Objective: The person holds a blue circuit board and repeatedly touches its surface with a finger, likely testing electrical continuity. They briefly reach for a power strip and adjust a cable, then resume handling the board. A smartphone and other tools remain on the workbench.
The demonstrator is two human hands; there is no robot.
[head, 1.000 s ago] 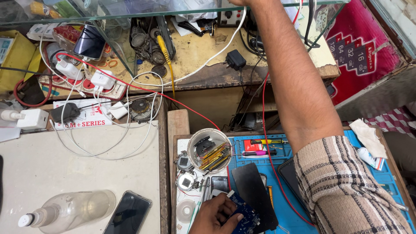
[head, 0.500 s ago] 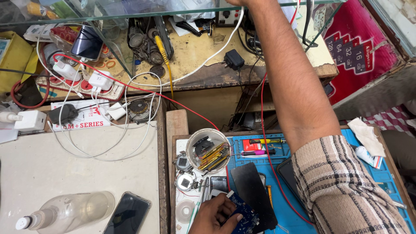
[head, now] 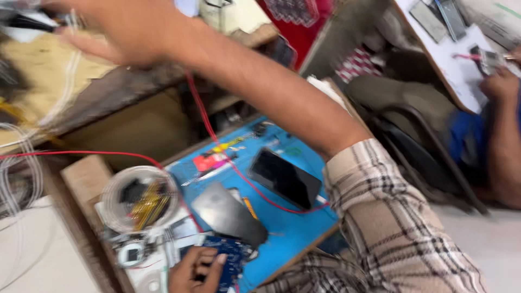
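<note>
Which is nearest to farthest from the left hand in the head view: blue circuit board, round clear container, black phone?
From the left hand:
1. Blue circuit board, under its fingertips at bottom centre.
2. Round clear container, up and to its left.
3. Black phone, farther up to the right on the blue mat.

Single head-worn view looks steeply down, close over the blue mat point(head: 293, 228).
</note>
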